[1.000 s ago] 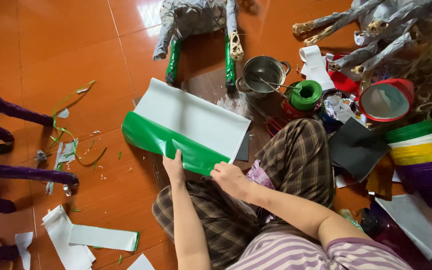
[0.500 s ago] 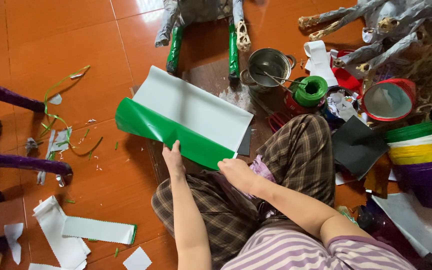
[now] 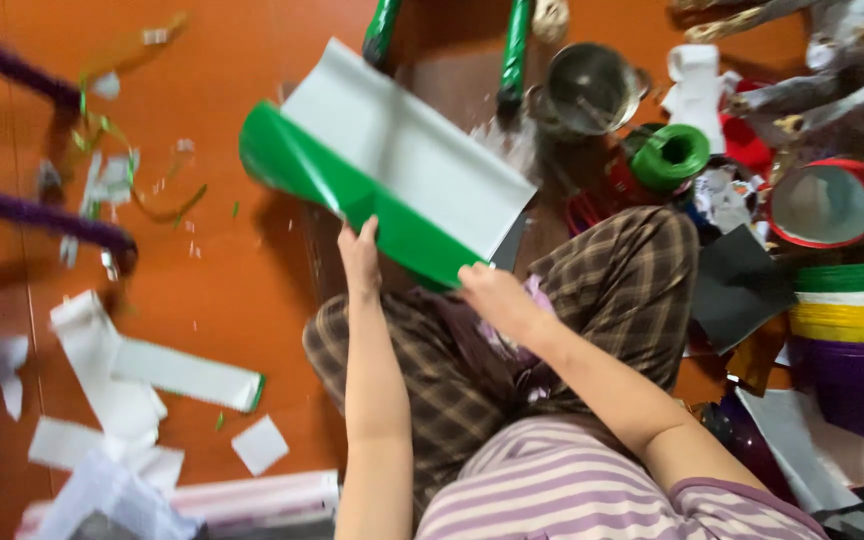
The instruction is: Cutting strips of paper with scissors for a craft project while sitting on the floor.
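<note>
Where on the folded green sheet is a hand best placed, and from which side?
Probably the near green edge of the folded sheet, approached from the person's side. That edge faces the lap and hangs free, and both the left hand and right hand already pinch it there. The far fold curls over the floor, giving no flat edge to pinch.

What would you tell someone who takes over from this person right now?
Left hand: fingers grip the near edge of the folded green sheet, white side up.
Right hand: holds the same edge, further right.
The sheet is lifted over the orange floor, above the person's lap.
Done: sheet folded over; white scraps lie to the left.
Left: the sheet is uncut, with no cutting tool in either hand.
</note>
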